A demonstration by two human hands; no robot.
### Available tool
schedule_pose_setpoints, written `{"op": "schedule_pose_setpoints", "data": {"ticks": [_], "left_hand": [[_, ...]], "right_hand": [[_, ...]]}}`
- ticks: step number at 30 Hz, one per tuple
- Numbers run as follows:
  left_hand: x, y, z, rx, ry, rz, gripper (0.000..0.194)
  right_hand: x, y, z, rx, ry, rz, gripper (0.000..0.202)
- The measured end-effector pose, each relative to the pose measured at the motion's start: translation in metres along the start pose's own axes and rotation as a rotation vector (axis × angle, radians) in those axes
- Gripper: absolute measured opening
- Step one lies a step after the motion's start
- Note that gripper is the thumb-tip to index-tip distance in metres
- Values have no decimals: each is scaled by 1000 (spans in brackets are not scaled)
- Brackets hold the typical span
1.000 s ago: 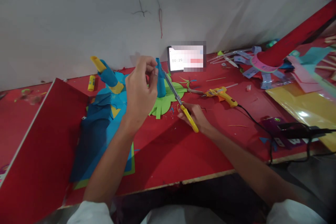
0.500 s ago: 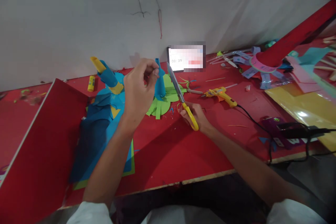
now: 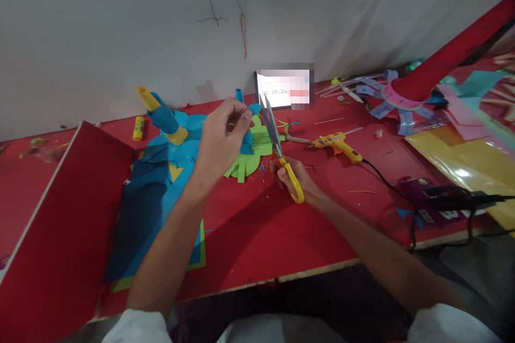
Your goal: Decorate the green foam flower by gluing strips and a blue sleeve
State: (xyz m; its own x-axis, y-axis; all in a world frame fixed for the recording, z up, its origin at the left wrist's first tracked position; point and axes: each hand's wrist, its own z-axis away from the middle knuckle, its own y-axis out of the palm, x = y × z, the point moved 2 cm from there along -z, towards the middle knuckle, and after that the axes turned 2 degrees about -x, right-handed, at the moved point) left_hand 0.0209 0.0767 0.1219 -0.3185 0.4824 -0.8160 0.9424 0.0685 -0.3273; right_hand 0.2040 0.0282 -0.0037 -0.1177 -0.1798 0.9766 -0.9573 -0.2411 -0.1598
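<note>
Between its thumb and fingers, my left hand (image 3: 222, 139) pinches a small blue paper piece (image 3: 254, 109). My right hand (image 3: 295, 174) grips yellow-handled scissors (image 3: 277, 142), whose blades point up and stand slightly apart just right of the piece. Behind my left hand rises a rolled blue paper cone (image 3: 247, 142), partly hidden, on green cut paper (image 3: 249, 163). To the left lie blue paper sheets (image 3: 183, 156) shaped with rounded edges, bearing a blue and yellow paper roll (image 3: 163, 115).
A yellow hot glue gun (image 3: 338, 144) with a black cord lies right of the scissors. A phone (image 3: 281, 88) showing a timer leans on the wall. A glue stick (image 3: 138, 128) stands at left, near a raised red panel (image 3: 64, 225). A purple box (image 3: 422, 198) sits at right.
My left hand has turned slightly and moved a little right and down, bringing the blue piece into view beside the blades. The scissor blades have opened a little.
</note>
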Motion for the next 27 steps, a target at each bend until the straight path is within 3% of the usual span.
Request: {"op": "schedule_pose_setpoints", "data": {"ticks": [8, 27], "left_hand": [[-6, -3, 0, 66, 48, -169, 13], [-13, -13, -1, 36, 68, -300, 10]], "right_hand": [[19, -2, 1, -5, 48, 42, 61], [16, -4, 1, -1, 87, 63, 63]]}}
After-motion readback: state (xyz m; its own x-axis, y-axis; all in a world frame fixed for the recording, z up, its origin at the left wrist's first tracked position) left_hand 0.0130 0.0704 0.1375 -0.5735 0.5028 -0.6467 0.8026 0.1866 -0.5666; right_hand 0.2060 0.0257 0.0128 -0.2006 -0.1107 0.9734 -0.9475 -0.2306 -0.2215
